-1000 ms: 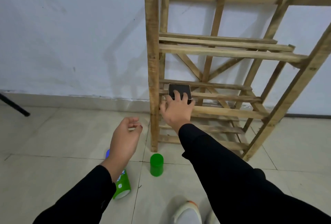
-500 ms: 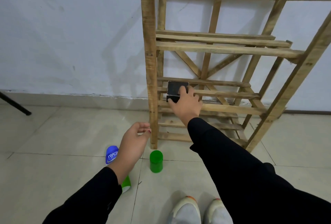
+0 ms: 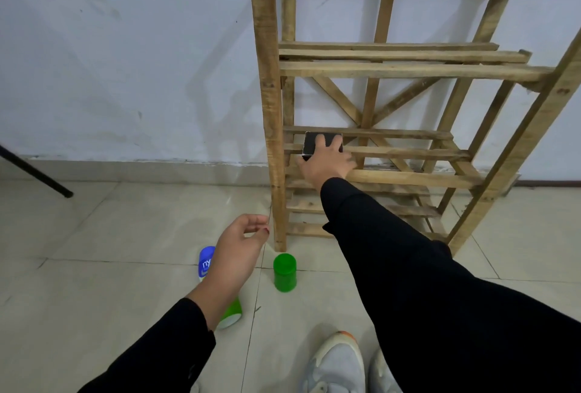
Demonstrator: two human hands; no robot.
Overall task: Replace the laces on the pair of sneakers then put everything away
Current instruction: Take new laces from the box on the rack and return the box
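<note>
A small black box (image 3: 312,142) lies on a middle slat of the wooden rack (image 3: 408,68), near its left post. My right hand (image 3: 327,161) grips the box, fingers spread over its top and thumb at its near left corner. My left hand (image 3: 239,251) hovers low above the floor left of the rack's front post, fingers loosely curled toward the thumb; nothing is plainly held. Two pale grey sneakers (image 3: 338,364) with orange toe tips show at the bottom edge, partly hidden by my right sleeve.
A green bottle with a blue end (image 3: 206,262) lies on the tiled floor under my left hand. A green cap-like cylinder (image 3: 284,271) stands beside the rack's front post. A black rod (image 3: 37,171) slants in from the left. The rack stands against a white wall.
My right hand has shifted the black box slightly right along the slat and now lies over its top. My left hand has stayed near the post.
</note>
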